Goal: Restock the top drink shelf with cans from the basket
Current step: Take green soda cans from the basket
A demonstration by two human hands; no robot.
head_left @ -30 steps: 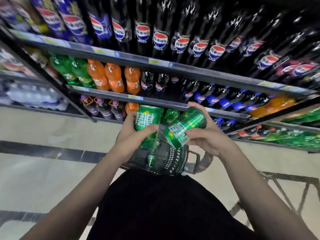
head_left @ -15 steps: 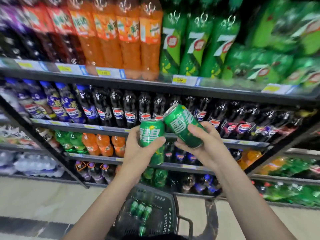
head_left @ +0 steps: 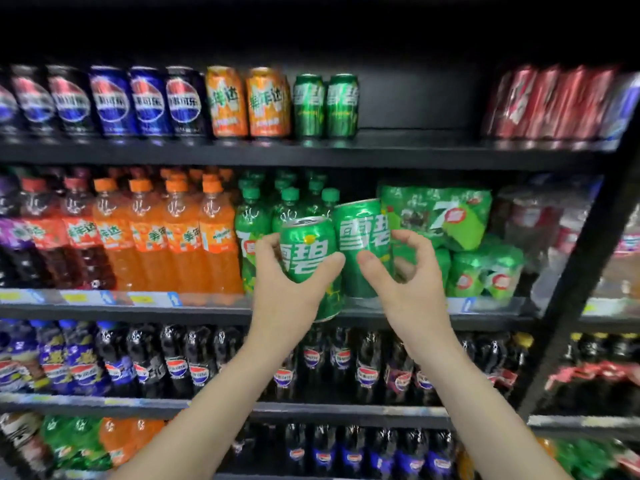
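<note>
Cans of green soda, rigid, slick and probably full, sit clasped mid-body by left hand and right hand, centre frame.

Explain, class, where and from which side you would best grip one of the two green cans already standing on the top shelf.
Grip the right green can round its smooth middle, coming from the front and its open right side: it stands upright, with a can touching its left and empty shelf to its right.
</note>
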